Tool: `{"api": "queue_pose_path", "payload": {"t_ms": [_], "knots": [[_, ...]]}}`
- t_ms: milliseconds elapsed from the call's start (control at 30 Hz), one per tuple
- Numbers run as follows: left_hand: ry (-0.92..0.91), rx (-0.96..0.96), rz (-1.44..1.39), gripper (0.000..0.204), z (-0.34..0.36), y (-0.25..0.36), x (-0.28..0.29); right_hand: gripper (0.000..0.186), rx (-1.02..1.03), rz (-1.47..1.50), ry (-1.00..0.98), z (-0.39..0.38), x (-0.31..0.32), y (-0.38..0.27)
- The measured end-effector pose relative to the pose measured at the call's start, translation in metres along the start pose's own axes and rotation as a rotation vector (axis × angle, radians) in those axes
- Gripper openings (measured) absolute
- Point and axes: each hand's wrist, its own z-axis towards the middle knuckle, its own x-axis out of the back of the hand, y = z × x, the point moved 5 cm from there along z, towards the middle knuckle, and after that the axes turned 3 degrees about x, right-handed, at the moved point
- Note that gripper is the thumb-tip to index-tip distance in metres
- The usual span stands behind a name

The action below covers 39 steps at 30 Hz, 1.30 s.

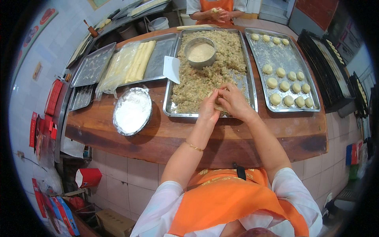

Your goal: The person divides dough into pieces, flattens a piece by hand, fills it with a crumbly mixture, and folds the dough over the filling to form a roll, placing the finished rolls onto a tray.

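Observation:
Over the near edge of a metal tray (167,106) of crumbly filling (189,85), both my hands come together. My left hand (209,106) and my right hand (235,102) are closed on a small piece of dough (218,107), pinched between the fingers. Most of the dough is hidden by them. In the filling stands a round metal bowl (201,62) of pale crumbs. A white plastic scraper (171,69) rests across the tray's left rim. To the right, rows of round dough balls (275,99) sit on another metal tray (276,57).
Left of the filling, dough strips (141,60) lie on a tray partly under plastic film. A bowl of white flour (133,110) stands on the wooden table (158,140). Across the table a co-worker's hands (221,15) hold dough. Black trays (323,67) are stacked at right.

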Motion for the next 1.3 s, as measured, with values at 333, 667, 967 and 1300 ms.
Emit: {"api": "queue_pose_path", "payload": {"t_ms": [333,667,967,1300], "knots": [[-0.163,-0.17,0.062,0.024,0.004,-0.003,0.012,0.032,-0.036,0.306,0.225,-0.01,-0.016,0.003],[-0.184,-0.166,-0.071,0.05,-0.071,0.054,-0.068,0.024,-0.157,0.458,0.247,0.002,0.031,-0.037],[-0.094,-0.169,-0.243,0.043,-0.021,0.011,-0.015,0.019,0.077,0.156,0.204,-0.009,0.008,-0.062],[-0.004,-0.106,-0.251,0.026,-0.039,0.008,-0.001,0.047,-0.116,0.724,0.034,-0.005,-0.008,-0.033]]}}
